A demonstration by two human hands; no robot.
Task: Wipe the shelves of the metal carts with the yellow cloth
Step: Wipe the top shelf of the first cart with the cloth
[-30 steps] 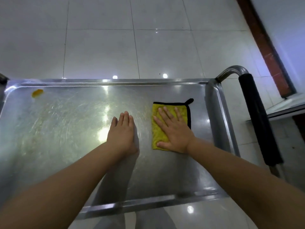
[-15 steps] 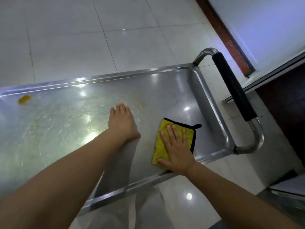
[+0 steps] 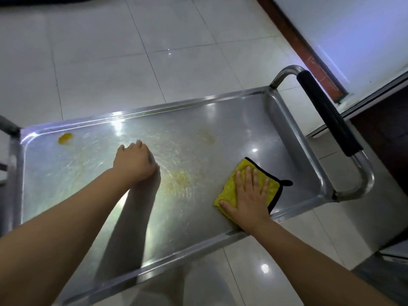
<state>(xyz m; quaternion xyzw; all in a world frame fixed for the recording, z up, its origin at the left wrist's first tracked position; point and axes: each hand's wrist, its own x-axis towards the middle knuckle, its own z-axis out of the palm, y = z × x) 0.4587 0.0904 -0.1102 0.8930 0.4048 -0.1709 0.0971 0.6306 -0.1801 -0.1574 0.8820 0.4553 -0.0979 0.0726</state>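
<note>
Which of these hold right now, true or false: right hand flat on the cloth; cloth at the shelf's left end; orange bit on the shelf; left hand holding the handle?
1. The right hand presses flat on the yellow cloth. True.
2. The cloth lies at the left end of the shelf. False: it is at the right end, near the black-grip handle.
3. An orange bit lies near the far left corner. True.
4. The left hand holds the handle. False: it rests on the shelf.

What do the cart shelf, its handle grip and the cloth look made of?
Cart shelf: likely stainless steel, a shiny finish with swirled scratches and light glare. Handle grip: matte black sleeve, probably foam or rubber, over a polished metal tube. Yellow cloth: plush, probably microfibre, with black stitched edging, pressed flat by the right hand.
</note>
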